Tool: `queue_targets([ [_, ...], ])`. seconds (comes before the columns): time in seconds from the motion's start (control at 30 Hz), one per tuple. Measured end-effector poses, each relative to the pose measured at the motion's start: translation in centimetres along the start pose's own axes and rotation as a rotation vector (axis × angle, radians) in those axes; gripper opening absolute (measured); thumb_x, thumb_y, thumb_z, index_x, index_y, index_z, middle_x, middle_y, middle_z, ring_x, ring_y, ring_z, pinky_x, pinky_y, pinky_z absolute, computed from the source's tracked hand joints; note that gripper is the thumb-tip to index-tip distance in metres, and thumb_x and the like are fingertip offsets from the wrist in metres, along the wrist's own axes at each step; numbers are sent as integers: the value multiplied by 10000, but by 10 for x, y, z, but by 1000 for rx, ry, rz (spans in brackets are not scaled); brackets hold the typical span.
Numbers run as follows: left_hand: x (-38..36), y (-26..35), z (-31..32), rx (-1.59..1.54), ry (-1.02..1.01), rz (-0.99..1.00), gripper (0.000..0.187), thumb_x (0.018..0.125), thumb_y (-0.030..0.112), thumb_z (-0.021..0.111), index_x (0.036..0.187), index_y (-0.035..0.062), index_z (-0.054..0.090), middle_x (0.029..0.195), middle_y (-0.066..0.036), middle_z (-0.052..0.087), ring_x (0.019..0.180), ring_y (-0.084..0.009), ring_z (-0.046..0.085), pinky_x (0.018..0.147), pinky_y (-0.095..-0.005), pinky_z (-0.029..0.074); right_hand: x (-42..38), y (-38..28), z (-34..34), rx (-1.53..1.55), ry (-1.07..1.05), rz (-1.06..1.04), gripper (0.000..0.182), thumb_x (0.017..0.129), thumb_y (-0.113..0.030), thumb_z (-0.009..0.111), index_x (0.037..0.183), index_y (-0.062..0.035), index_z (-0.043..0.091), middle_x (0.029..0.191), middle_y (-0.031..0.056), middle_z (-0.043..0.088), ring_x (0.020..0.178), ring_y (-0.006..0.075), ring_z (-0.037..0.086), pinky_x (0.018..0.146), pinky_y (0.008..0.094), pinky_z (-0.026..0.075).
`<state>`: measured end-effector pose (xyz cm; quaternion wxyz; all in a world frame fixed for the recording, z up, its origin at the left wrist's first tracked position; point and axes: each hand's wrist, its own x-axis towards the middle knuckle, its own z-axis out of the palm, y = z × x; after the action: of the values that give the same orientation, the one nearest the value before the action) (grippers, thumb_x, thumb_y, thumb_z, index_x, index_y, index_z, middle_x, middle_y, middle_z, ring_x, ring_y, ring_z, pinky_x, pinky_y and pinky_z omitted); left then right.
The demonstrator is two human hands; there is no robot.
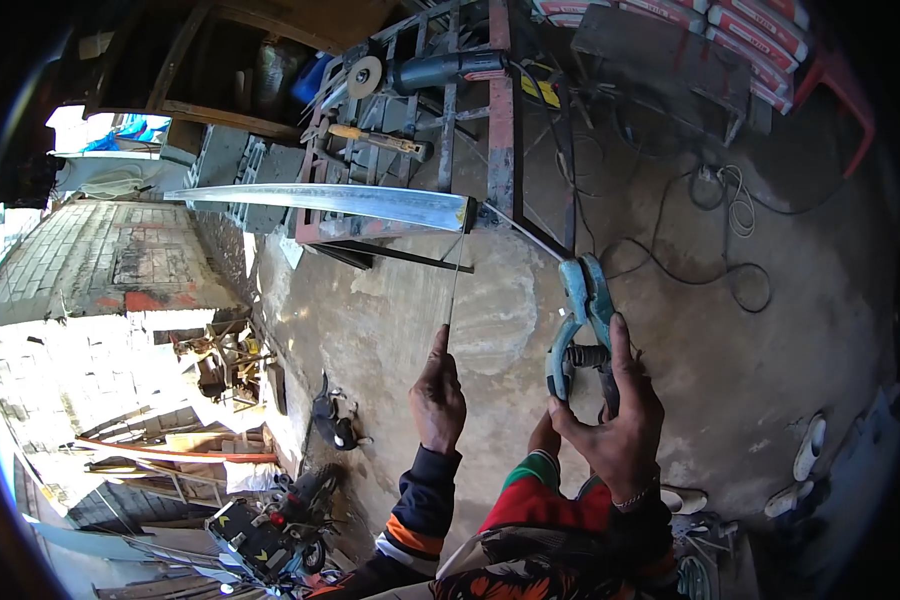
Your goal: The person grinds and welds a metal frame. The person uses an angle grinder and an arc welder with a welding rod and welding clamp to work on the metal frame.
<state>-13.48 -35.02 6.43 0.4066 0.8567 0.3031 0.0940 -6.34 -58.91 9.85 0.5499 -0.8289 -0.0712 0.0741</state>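
Observation:
My right hand [618,420] grips the handles of a turquoise welding electrode holder [595,290], its coil spring showing between them. From its jaws a welding electrode [530,232] slants up and left toward the end of a silvery square metal tube [370,200]. My left hand [438,402] is closed around a thin metal rod [454,290], index finger stretched along it. That rod points upward, its far tip close below the same tube end. The tube lies across a rusty metal frame [501,150].
On the frame rest an angle grinder [450,70] and a hammer [380,139]. Black cables [660,225] trail over the concrete floor at right. A dog [335,415] lies at lower left near a motorcycle [275,530]. Shoes [808,448], a red chair [845,100] and stacked sacks [755,45] stand at right.

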Motion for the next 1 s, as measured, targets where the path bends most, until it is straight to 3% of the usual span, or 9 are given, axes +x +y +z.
queue_targets([
  [0.07, 0, 3, -1, 16, 12, 9, 440, 1019, -23, 487, 1448, 47, 553, 1308, -165, 685, 987, -27, 563, 828, -219, 478, 4, -18, -17, -75, -45, 25, 1023, 663, -178, 866, 1565, -103, 392, 1016, 146, 662, 913, 271, 665, 778, 399, 548],
  [0.17, 2, 7, -2, 47, 24, 44, 454, 1013, -7, 504, 1449, 100, 568, 1012, -228, 716, 810, -27, 536, 721, -237, 493, 18, -48, -40, -228, -76, -56, 1035, 659, -174, 860, 1576, -143, 382, 1011, 159, 661, 891, 311, 660, 771, 420, 542],
  [0.23, 2, 7, -2, 141, 33, 65, 475, 999, 12, 529, 1447, 163, 580, 751, -227, 595, 630, -63, 486, 602, -266, 473, 27, -65, -49, -381, -95, -94, 1050, 657, -171, 859, 1585, -177, 370, 1012, 170, 666, 872, 345, 654, 776, 441, 539],
  [0.33, 5, 1, 2, 104, 107, 206, 488, 983, 19, 548, 1440, 186, 590, 680, -219, 522, 544, -126, 468, 558, -289, 454, 39, -89, -54, -403, -93, -179, 1056, 654, -175, 863, 1587, -195, 368, 1016, 175, 674, 875, 355, 666, 771, 451, 544],
  [0.63, 4, 5, -3, 66, 63, 99, 515, 950, 7, 555, 1423, 204, 608, 667, -204, 563, 518, -268, 563, 577, -324, 501, 60, -122, -49, -654, -269, -90, 994, 705, -204, 841, 1579, -259, 370, 968, 197, 686, 851, 409, 670, 746, 486, 537],
  [0.73, 3, 9, -5, 143, 36, 45, 524, 942, 4, 542, 1422, 203, 608, 675, -191, 573, 543, -287, 588, 592, -325, 508, 65, -114, -52, -587, -200, -157, 994, 711, -208, 840, 1585, -223, 367, 1026, 208, 699, 878, 359, 699, 776, 458, 537],
  [0.83, 4, 4, -4, 75, 27, 71, 531, 937, 1, 531, 1425, 198, 606, 674, -169, 581, 571, -291, 620, 607, -325, 515, 74, -98, -70, -184, -288, 108, 945, 755, -212, 821, 1575, -107, 363, 1331, 261, 633, 1198, 347, 655, 1000, 393, 495],
  [0.93, 6, 5, -4, 81, 29, 68, 532, 938, -6, 527, 1426, 191, 605, 663, -153, 573, 575, -277, 627, 608, -325, 514, 59, -95, -68, -158, -195, -8, 944, 752, -205, 819, 1577, -121, 368, 1345, 249, 631, 1218, 343, 644, 1019, 394, 487],
  [1.0, 4, 3, -3, 71, 17, 70, 528, 945, -7, 523, 1430, 188, 602, 657, -147, 563, 562, -239, 608, 604, -318, 510, 49, -87, -61, -259, -125, -123, 972, 719, -224, 836, 1574, -144, 382, 1234, 217, 684, 1101, 348, 683, 937, 414, 530],
])
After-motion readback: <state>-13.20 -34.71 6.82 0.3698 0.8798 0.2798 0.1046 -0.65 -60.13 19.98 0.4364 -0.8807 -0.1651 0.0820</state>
